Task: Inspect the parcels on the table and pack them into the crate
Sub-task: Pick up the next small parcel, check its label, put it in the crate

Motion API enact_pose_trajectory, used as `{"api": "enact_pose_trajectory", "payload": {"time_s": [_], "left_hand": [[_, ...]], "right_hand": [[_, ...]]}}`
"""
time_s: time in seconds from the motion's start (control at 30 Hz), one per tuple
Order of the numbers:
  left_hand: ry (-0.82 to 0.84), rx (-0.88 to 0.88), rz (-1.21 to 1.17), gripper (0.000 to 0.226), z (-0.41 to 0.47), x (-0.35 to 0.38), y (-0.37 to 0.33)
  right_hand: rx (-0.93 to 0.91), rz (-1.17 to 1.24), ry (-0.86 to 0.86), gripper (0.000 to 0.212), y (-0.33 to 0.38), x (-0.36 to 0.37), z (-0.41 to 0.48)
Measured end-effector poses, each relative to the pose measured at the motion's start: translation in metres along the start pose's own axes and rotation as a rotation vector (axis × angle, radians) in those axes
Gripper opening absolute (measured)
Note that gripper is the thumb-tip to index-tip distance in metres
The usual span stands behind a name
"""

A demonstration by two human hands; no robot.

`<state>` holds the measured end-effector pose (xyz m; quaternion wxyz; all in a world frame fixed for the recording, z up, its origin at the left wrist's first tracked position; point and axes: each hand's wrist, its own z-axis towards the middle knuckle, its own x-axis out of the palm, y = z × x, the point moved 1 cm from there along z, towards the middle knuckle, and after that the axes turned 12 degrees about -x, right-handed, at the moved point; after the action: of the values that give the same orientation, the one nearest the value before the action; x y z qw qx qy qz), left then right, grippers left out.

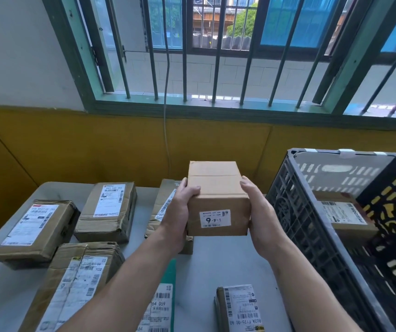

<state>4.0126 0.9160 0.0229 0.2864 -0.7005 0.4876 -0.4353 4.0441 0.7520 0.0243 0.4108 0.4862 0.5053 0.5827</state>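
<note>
I hold a brown cardboard box (217, 197) lifted above the table (206, 267), its white label reading "1-4-6" facing me upside down. My left hand (180, 209) grips its left side, thumb over the top edge. My right hand (260, 216) grips its right side. The dark plastic crate (312, 236) stands on the table at the right, with one labelled parcel (345, 219) lying inside. Several more labelled parcels lie on the table: one at the far left (36, 231), one behind it (107, 209), one near left (77, 283), one partly hidden by my left arm (163, 204).
A small labelled parcel (237, 307) and a white-and-green mailer (163, 305) lie at the near edge between my arms. Behind the table runs a yellow wall panel (96, 152) under a barred window (216, 56), with a thin cable (167, 116) hanging down.
</note>
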Motion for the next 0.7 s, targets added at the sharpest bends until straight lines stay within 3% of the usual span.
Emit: {"api": "enact_pose_trajectory", "payload": {"time_s": [0.13,0.33,0.53,0.7], "left_hand": [[0.048,0.001,-0.019,0.079,-0.001,0.000,-0.001],[0.069,-0.044,-0.060,0.044,-0.001,-0.002,-0.005],[0.048,-0.040,-0.054,0.077,-0.003,-0.001,-0.006],[0.006,-0.101,-0.047,0.066,-0.001,0.001,-0.015]], "right_hand": [[0.023,0.017,-0.055,0.043,-0.005,-0.007,0.006],[0.024,0.073,-0.004,0.066,-0.006,-0.011,0.008],[0.048,0.032,-0.010,0.053,-0.005,-0.011,0.009],[0.024,0.041,-0.022,0.053,-0.006,-0.012,0.008]]}}
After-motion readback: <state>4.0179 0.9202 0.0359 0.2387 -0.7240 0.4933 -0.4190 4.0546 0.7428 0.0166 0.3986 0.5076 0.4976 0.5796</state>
